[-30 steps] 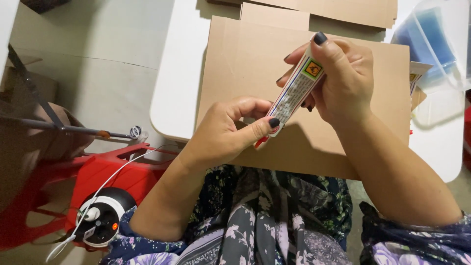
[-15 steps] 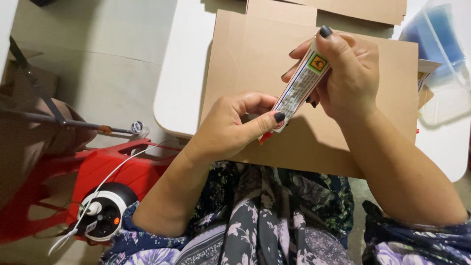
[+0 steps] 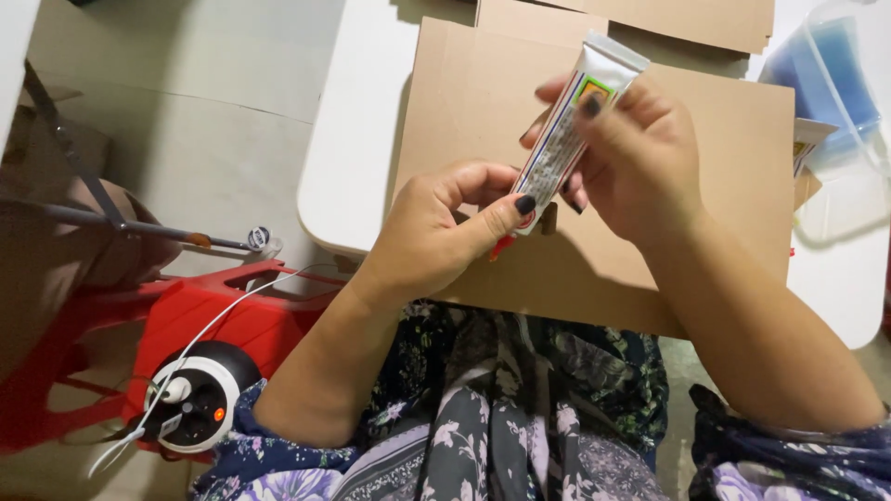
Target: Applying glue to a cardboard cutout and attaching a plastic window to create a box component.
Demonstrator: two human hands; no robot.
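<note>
- Far left, on the floor: red stool (image 3: pixel 213 325) with a round black-and-white device (image 3: pixel 195 404) and a white cable (image 3: pixel 200 339) on it. Not in play.
- Left hand (image 3: pixel 436 237): fingers curled, thumb and forefinger pinching the lower end of the tube (image 3: pixel 566 130), at what looks like a red cap (image 3: pixel 502 246). Cap is mostly hidden by the thumb, so can't say whether it's on or partly off.
- Tube: held tilted in the air above the cardboard sheet (image 3: pixel 705 186), crimped end far, nozzle end near. Not touching the sheet.
- Right hand (image 3: pixel 631 162): closed around the upper tube body, thumb across the front, steadying it.
- Step in hand, my read: working the cap at the nozzle end.
- Next move needs a firm hold from the right hand without squeezing the body, while the left twists.
- Right: clear plastic tub with a blue item (image 3: pixel 835 74) on the white table (image 3: pixel 357 167), untouched.
</note>
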